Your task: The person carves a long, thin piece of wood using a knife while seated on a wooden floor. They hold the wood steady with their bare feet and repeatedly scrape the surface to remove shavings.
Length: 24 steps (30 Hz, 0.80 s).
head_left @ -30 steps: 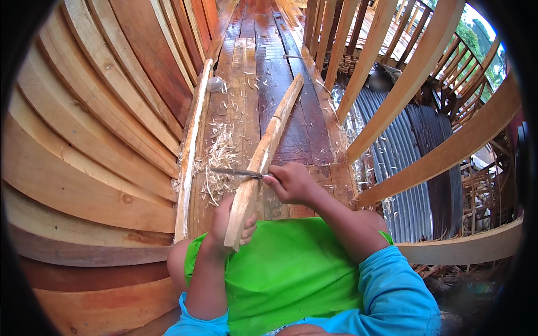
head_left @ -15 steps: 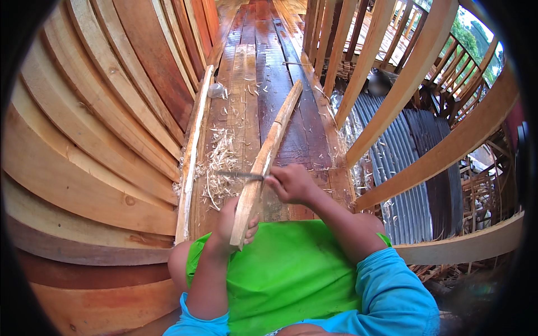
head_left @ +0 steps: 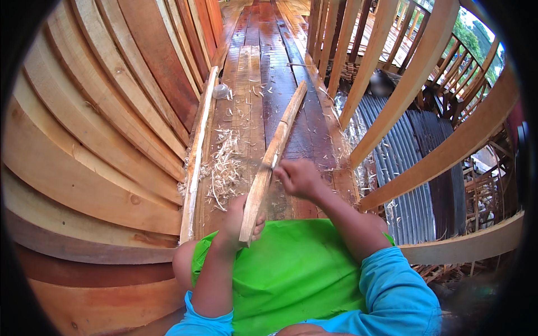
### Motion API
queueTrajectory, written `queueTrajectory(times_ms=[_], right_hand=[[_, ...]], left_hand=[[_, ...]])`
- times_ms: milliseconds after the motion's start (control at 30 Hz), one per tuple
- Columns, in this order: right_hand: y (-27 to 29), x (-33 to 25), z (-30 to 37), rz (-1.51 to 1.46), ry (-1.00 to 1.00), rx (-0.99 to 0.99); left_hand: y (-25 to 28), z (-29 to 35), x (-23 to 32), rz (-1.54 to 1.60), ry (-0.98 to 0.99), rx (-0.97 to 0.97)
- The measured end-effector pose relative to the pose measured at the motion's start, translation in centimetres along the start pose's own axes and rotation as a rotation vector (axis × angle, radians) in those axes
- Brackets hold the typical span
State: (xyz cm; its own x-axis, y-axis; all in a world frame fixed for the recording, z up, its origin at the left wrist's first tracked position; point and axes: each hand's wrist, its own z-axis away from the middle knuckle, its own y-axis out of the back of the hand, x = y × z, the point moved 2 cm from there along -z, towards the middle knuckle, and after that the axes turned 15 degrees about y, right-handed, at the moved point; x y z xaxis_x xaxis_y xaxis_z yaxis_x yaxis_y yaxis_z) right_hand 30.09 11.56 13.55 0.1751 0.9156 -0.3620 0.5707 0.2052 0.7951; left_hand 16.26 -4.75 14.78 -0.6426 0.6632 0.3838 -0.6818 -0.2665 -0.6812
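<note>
A long, roughly squared wooden stick (head_left: 279, 137) slants away from my lap, its far end over the floor boards. My left hand (head_left: 232, 220) is closed around its near end, fingers wrapping underneath. My right hand (head_left: 301, 178) is a closed fist just right of the stick, gripping a knife whose handle is hidden in it. The knife's thin blade (head_left: 265, 166) lies across the stick and is smeared by motion. A small pale spot of freshly cut wood shows beside the blade.
Curled wood shavings (head_left: 227, 162) lie heaped on the plank floor (head_left: 238, 123). A small round pale container (head_left: 221, 91) stands beyond, near a pale wooden strip (head_left: 200, 151). Upright boards (head_left: 112, 112) line the left; railing slats (head_left: 409, 78) and corrugated metal sheets (head_left: 400, 168) are on the right.
My right hand with the knife has moved slightly away from me along the stick. The view has shifted a little; my left hand keeps its hold.
</note>
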Motion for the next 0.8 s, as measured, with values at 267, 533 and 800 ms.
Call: queueTrajectory(times_ms=[267,533,800], right_hand=[[-0.7,0.1,0.1,-0.008,-0.017,0.055],[-0.7,0.3,0.4,0.0,-0.092,0.014],[-0.7,0.1,-0.1,0.035,-0.103,0.037]], left_hand=[[0.4,0.2,0.2,-0.035,-0.013,-0.018],[0.2,0.8,0.4,0.022,0.022,-0.054],[0.3,0.5,0.5,0.026,0.027,-0.062]])
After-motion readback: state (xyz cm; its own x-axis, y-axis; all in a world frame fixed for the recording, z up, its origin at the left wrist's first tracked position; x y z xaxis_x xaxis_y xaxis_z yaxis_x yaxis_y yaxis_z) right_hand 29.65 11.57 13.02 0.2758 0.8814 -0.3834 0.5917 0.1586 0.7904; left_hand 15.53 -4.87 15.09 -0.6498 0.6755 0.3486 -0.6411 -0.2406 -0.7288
